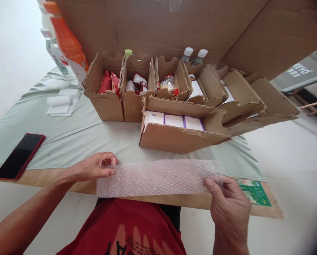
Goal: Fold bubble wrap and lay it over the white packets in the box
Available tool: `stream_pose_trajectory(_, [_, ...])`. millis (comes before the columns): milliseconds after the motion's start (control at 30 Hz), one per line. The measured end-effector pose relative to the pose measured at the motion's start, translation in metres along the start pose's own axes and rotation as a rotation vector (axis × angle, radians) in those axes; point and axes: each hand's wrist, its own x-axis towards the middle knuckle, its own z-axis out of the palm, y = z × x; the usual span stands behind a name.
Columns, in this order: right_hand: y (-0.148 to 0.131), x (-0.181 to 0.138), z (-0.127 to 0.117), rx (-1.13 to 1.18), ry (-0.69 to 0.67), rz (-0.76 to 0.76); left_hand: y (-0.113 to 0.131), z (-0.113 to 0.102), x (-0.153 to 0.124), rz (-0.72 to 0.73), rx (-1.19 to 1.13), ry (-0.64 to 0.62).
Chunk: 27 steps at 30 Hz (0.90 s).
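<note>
A long strip of clear bubble wrap [158, 178] lies stretched across the near edge of the table. My left hand [94, 166] pinches its left end between thumb and fingers. My right hand [229, 202] grips its right end, thumb on top. Just beyond the strip stands a low cardboard box [179, 138] holding three white packs with purple edges [173, 121].
Behind it are several open cardboard boxes: one with red snack packs [108, 83], others with wrapped items. A red-cased phone [19, 156] lies at left. Bottles [65, 39] stand at the back left, a tall cardboard sheet [174, 24] behind. A green label [254, 191] lies at right.
</note>
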Motion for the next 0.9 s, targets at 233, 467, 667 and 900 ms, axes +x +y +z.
stream_pose_trajectory(233, [0.034,0.019,0.003,-0.100,-0.225,0.145,-0.008,0.036,-0.011,-0.165,0.625,0.266])
stream_pose_trajectory(467, [0.034,0.018,0.020,-0.479,-0.410,0.036,-0.005,0.051,-0.017,-0.144,0.763,0.214])
stream_pose_trajectory(667, [0.029,0.014,0.005,-0.541,-0.285,-0.056,0.010,0.028,-0.023,-0.154,0.530,0.258])
stream_pose_trajectory(900, [0.040,-0.003,0.020,-0.725,-0.294,-0.244,-0.020,0.020,-0.017,-0.253,0.294,0.152])
